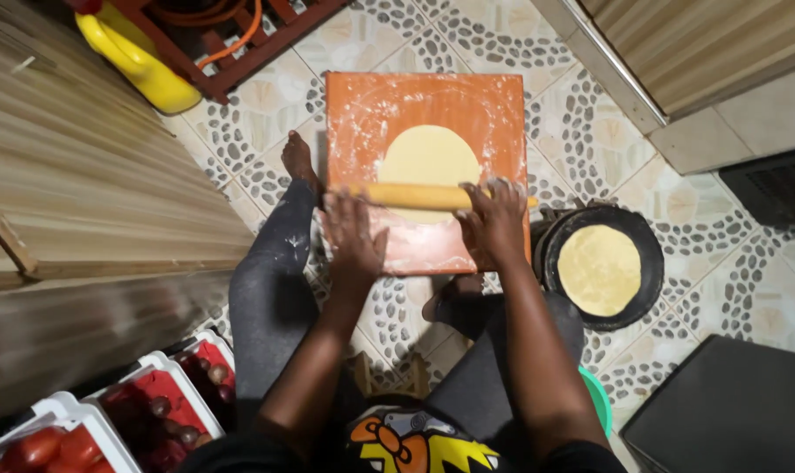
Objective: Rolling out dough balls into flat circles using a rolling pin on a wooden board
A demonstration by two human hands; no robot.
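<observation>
Rolling pin [419, 195] pressed under both flat, open palms, left hand [353, 241], right hand [494, 223]; no closed grip; dough disc [430, 162] on floured orange board [388, 105]; judged soft, thin, tearable; best lifted by edge.

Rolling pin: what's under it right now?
Under the rolling pin lies a flat round of pale dough on the floured orange board. Both hands, left and right, press on the pin. The dough strip directly beneath it is covered.
</observation>
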